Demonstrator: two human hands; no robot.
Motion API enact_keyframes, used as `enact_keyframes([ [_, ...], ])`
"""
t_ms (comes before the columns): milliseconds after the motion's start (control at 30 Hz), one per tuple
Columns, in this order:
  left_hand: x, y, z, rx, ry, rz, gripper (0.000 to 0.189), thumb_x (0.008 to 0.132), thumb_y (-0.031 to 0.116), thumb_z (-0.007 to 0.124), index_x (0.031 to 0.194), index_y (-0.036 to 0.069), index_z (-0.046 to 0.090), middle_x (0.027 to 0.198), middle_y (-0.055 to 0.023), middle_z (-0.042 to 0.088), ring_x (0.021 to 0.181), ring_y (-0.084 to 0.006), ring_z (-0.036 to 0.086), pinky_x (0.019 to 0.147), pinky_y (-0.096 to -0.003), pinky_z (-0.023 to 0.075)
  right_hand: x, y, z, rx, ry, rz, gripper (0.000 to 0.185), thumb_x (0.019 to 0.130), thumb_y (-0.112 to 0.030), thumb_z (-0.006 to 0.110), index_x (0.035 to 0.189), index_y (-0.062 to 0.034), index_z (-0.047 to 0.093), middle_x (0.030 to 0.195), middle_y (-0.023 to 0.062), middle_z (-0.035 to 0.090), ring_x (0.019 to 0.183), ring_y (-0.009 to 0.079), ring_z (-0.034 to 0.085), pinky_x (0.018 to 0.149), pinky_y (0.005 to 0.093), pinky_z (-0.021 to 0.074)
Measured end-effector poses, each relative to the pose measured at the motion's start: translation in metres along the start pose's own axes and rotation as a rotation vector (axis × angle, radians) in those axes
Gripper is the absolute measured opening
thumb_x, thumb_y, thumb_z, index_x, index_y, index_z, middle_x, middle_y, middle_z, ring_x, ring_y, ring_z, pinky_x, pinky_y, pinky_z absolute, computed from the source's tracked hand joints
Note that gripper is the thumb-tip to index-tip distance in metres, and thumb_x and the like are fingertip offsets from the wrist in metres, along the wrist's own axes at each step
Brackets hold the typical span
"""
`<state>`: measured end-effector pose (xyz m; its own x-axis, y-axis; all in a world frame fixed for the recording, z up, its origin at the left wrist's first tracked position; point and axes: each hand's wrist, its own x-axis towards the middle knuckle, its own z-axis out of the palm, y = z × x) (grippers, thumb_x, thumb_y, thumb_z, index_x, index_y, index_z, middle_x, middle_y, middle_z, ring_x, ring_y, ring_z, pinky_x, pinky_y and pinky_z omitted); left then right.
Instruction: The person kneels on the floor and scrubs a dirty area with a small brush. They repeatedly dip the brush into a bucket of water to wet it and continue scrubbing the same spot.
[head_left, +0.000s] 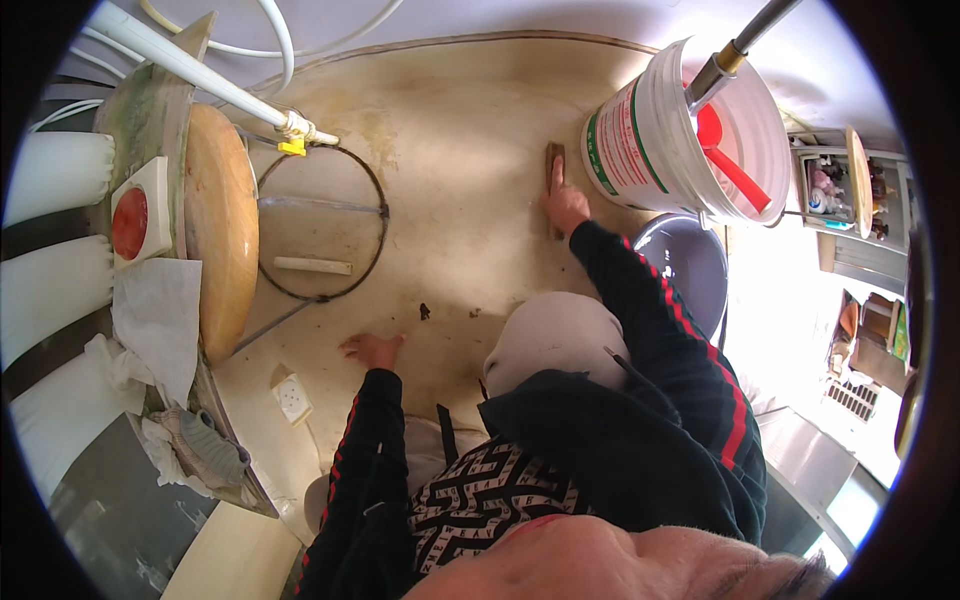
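My right hand reaches forward and rests on a narrow brown bar-shaped piece, its index finger laid along the top. The bar lies on the stained beige surface, just left of a white plastic bucket with green and red print. A red plastic ladle is inside that bucket. My left hand is low over the same surface with fingers spread and nothing in it; whether it touches the surface is unclear. Small dark crumbs lie to its right.
A black wire ring stand with a short white stick inside is at left, under a white pipe with a yellow valve. Beside it stands a round wooden board. A dark basin sits below the bucket; a socket is lower left.
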<state>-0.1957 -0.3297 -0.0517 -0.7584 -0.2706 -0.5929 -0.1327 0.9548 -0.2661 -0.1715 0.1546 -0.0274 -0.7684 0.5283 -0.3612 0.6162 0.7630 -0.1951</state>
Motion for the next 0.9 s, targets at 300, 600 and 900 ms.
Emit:
enact_keyframes([
  [300, -0.002, 0.001, 0.000, -0.018, 0.022, -0.017, 0.138, 0.053, 0.065, 0.083, 0.141, -0.022, 0.021, 0.146, -0.0454, 0.020, 0.141, -0.0522, 0.023, 0.113, -0.0550, 0.0268, 0.026, -0.061, -0.014, -0.133, -0.297, -0.156, 0.104, 0.076, -0.013, 0.064, 0.155, -0.0051, -0.003, 0.112, 0.0287, 0.066, 0.083, 0.0372, 0.071, 0.070, 0.0430, 0.0567],
  [600, -0.003, -0.002, 0.007, 0.011, 0.094, -0.005, 0.137, 0.053, 0.068, 0.082, 0.140, -0.022, 0.025, 0.145, -0.0450, 0.024, 0.140, -0.0527, 0.023, 0.111, -0.0569, 0.0278, 0.146, -0.014, -0.021, -0.483, 0.196, -0.152, 0.051, 0.080, -0.025, 0.063, 0.118, 0.0096, 0.062, 0.117, 0.0389, 0.058, 0.071, 0.0398, 0.070, 0.059, 0.0433, 0.0566],
  [900, -0.007, -0.002, 0.000, -0.056, 0.031, 0.013, 0.136, 0.054, 0.063, 0.083, 0.140, -0.022, 0.023, 0.146, -0.0449, 0.019, 0.140, -0.0536, 0.022, 0.114, -0.0543, 0.0234, 0.119, -0.140, -0.002, 0.055, -0.113, -0.304, 0.095, 0.079, -0.020, 0.057, 0.153, 0.0020, 0.000, 0.090, 0.0251, 0.069, 0.078, 0.0395, 0.068, 0.069, 0.0473, 0.0532],
])
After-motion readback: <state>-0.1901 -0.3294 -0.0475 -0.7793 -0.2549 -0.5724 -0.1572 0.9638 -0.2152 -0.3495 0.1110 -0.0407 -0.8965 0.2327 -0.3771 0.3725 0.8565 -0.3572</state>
